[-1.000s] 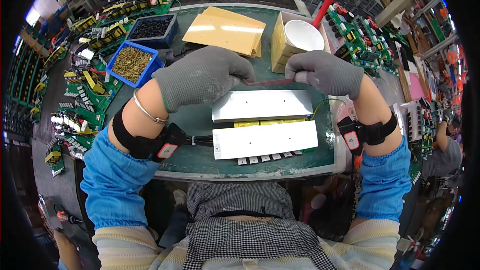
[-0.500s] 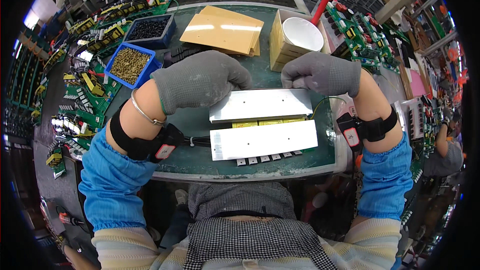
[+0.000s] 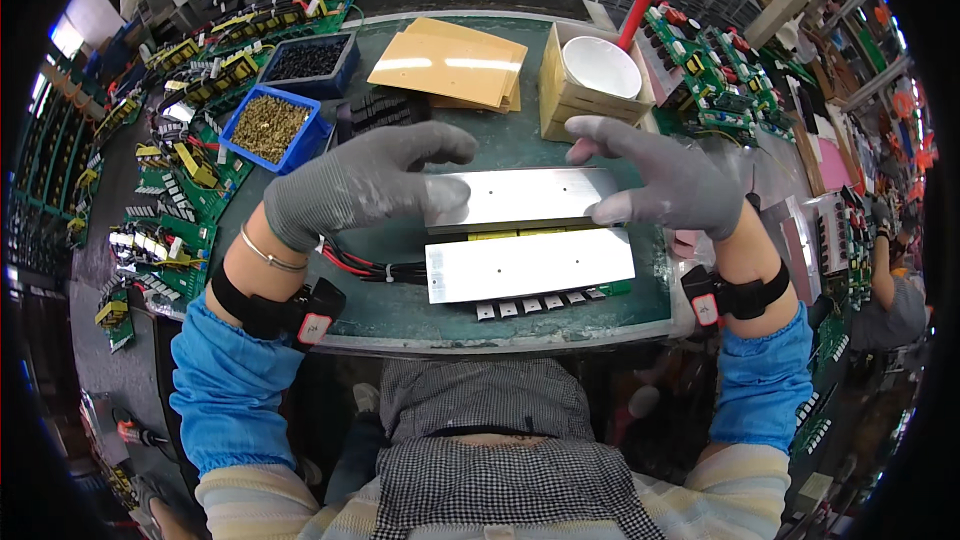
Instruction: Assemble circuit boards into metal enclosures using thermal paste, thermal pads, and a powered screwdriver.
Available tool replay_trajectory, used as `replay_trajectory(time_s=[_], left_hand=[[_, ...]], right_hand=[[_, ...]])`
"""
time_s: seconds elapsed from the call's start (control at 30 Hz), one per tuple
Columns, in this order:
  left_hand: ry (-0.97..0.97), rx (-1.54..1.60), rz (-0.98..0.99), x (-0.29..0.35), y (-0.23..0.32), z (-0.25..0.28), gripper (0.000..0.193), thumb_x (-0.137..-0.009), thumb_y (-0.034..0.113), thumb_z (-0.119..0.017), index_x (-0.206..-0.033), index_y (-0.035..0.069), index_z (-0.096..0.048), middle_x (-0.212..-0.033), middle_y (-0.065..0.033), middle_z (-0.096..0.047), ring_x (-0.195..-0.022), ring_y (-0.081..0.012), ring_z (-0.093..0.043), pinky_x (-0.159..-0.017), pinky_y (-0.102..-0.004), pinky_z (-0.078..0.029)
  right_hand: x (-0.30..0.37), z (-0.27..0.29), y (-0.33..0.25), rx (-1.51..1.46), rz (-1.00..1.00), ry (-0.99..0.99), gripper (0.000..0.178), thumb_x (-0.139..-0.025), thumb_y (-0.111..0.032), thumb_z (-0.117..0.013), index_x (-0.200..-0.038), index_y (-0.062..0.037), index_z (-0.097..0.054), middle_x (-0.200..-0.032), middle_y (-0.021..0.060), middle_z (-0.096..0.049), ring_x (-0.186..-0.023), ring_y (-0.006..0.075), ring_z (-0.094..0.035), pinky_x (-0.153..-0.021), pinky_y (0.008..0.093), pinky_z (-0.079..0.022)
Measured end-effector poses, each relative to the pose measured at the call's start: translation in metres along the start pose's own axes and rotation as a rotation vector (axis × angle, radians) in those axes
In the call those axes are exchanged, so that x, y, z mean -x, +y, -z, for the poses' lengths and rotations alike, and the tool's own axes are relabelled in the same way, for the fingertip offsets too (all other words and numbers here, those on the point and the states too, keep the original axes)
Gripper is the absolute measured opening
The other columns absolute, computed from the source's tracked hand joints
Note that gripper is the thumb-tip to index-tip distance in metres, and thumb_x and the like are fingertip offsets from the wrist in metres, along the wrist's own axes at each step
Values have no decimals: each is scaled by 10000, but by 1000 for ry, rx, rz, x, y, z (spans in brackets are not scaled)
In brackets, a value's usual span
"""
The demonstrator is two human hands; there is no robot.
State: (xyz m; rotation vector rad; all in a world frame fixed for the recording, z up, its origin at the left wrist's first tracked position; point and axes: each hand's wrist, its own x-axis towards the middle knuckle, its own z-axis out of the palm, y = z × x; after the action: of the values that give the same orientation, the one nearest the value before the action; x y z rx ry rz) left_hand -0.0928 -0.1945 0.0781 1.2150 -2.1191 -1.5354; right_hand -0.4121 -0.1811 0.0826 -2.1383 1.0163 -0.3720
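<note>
A circuit board assembly lies on the green tabletop in front of me. On it are two long silver metal plates, the far plate [image 3: 530, 195] and the near plate [image 3: 530, 268], with a strip of yellow parts [image 3: 525, 234] showing between them. Small metal tabs [image 3: 526, 307] line its near edge. My gloved left hand [image 3: 375, 180] is at the far plate's left end, thumb over the plate and fingers apart. At the other end, my gloved right hand [image 3: 670, 180] is spread, its thumb by the plate's right end; whether it touches is unclear. Red and black wires [image 3: 370, 265] leave the assembly's left side.
Beyond my left hand are a blue bin of brass-coloured pieces [image 3: 268, 127] and a bin of black pieces [image 3: 308, 58]. Tan sheets [image 3: 450, 65] lie at the far middle. A wooden box [image 3: 560, 105] holds a white bowl [image 3: 600, 68]. Green circuit boards [image 3: 715, 70] crowd both sides.
Both hands have opened from their closed pose at the far plate's far edge and come apart, moving nearer to me. The red wires on the left now show.
</note>
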Motion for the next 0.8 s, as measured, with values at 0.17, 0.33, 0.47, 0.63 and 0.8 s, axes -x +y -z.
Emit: replay_trajectory(time_s=[0.17,0.33,0.47,0.63,0.8], left_hand=[[-49,57,39,-3,-8,-8,594,-816,289,-765,-1280,-26,-567,-1168,-118,-633,-1115,-205,-584,-1007,-340,-444],[22,42,-31,-2,-15,-12,512,-822,271,-732,-1233,-11,-616,-1099,-124,-673,-1038,-187,-623,-946,-318,-479],[21,18,-43,1,-14,-11,510,-829,282,-718,-1237,-6,-617,-1097,-127,-673,-1040,-190,-622,-947,-320,-479],[7,48,2,3,-14,-11,537,-825,296,-712,-1249,-15,-604,-1120,-144,-672,-1053,-223,-629,-952,-332,-478],[-6,12,-12,-7,-8,-13,535,-846,292,-748,-1259,-11,-595,-1172,-123,-637,-1098,-196,-593,-1000,-341,-451]], right_hand=[[9,-11,-5,-116,-126,46,768,-791,-224,-796,-1425,-2,-421,-1212,129,-619,-1145,211,-594,-991,327,-470],[10,-14,-6,-183,-164,91,805,-749,-293,-810,-1419,-19,-457,-1199,110,-666,-1164,222,-615,-1003,334,-467],[10,-10,-8,-159,-145,57,746,-782,-215,-806,-1402,4,-454,-1209,131,-629,-1166,213,-591,-1017,338,-460],[8,-12,-8,-140,-159,50,778,-755,-237,-806,-1413,-10,-461,-1236,125,-649,-1173,218,-603,-1013,334,-460],[-3,-13,-14,67,46,68,699,-787,-226,-771,-1389,-23,-479,-1202,159,-645,-1164,283,-611,-994,365,-467]])
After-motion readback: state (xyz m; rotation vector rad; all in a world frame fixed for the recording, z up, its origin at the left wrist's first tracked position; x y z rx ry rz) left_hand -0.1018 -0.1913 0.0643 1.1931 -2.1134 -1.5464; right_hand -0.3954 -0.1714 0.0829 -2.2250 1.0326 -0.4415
